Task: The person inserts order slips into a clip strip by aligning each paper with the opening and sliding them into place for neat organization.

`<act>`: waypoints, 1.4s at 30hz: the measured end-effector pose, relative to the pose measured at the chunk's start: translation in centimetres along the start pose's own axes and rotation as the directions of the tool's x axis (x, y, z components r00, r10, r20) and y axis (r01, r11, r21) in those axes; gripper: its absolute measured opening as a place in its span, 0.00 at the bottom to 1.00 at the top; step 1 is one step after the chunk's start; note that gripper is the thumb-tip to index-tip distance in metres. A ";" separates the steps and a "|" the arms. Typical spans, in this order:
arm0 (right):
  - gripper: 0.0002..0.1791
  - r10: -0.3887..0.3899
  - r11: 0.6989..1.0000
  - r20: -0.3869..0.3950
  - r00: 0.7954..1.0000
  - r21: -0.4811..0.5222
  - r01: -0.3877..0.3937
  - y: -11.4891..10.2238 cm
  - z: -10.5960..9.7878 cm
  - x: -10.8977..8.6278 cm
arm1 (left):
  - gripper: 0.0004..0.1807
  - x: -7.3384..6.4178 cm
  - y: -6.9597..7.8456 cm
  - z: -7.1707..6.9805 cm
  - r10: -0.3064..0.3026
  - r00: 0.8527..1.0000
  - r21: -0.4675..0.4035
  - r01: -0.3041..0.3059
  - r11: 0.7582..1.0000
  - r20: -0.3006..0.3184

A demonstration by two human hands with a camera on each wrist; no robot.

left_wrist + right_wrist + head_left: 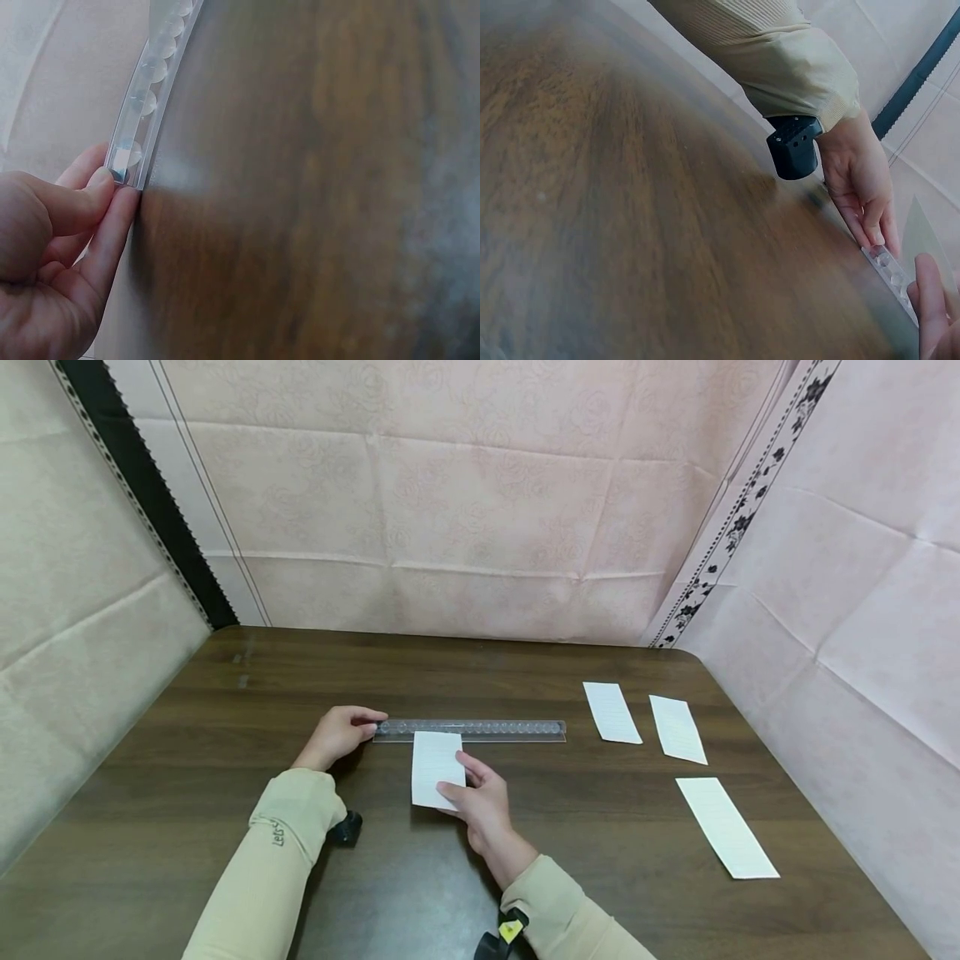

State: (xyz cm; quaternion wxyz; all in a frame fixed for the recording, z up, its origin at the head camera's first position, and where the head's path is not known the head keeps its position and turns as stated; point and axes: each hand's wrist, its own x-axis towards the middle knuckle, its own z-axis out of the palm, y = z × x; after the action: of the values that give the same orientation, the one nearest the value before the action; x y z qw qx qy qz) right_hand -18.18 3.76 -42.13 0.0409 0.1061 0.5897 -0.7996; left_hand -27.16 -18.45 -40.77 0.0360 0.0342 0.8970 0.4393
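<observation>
A clear plastic ruler (517,731) with a row of round shapes along it lies across the middle of the table. My left hand (341,735) pinches its left end between thumb and fingers, as the left wrist view also shows on the ruler (154,75). In my right hand (486,806), thumb and fingers grip the right edge of a white paper strip (433,768). The strip's top overlaps the ruler's lower edge in the head view. At the right wrist view's right edge, part of the right hand (933,307) appears beside the pale paper (919,229).
Three more white paper strips lie on the right of the brown wooden table (375,885): one at the back (612,712), another strip (678,729) beside it, and a longer strip (727,827) nearer. Pale cloth (480,502) hangs around the table's back and sides.
</observation>
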 end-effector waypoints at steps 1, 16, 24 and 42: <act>0.33 0.000 1.000 0.001 1.000 0.001 0.000 0.1 0.1 0.0 | 0.15 0.0 0.0 0.0 0.000 1.000 0.002 0.000 1.000 0.000; 0.32 0.007 1.000 0.014 1.000 -0.009 -0.007 0.5 1.2 -0.3 | 0.15 0.1 0.1 0.0 -0.014 1.000 -0.003 0.014 1.000 -0.003; 0.32 0.023 0.999 0.015 1.000 -0.024 -0.023 0.7 1.7 -0.4 | 0.15 0.0 0.0 0.2 -0.035 0.999 -0.025 0.035 0.999 -0.003; 0.33 0.016 1.000 0.063 0.998 -0.019 -0.015 0.9 2.8 -0.6 | 0.15 -0.3 0.3 0.1 -0.035 0.999 -0.010 0.035 0.999 -0.008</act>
State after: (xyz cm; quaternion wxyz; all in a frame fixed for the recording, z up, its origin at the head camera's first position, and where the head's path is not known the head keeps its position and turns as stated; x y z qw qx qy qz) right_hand -17.79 0.74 -42.07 0.0669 0.0849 0.5947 -0.7966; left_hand -26.85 -18.23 -40.58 0.0404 0.0166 0.8954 0.4431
